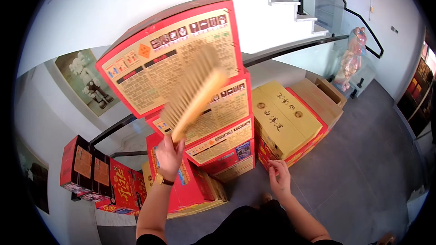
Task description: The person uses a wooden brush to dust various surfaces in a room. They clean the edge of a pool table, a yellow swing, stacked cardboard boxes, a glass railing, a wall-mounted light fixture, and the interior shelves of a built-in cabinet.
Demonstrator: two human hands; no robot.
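Observation:
My left hand (170, 156) grips the handle of a wooden hand brush (196, 100), which is blurred. Its long bristles point up and to the left, in front of a stack of red cardboard boxes (207, 61) printed with pictograms and dense text. Whether the bristles touch the cardboard I cannot tell. My right hand (280, 177) holds nothing; its fingers are loosely curled and apart. It is low, near the corner of a tan carton (289, 119) that bears writing and rests on a red box.
More red and black boxes (102, 173) stand at left, beside a red box (185, 190) low by the stack. Brown cartons (315, 98) sit behind the tan one. A staircase (282, 17) with a black handrail (362, 17) rises behind. Near it stands a shiny bear figurine (352, 58).

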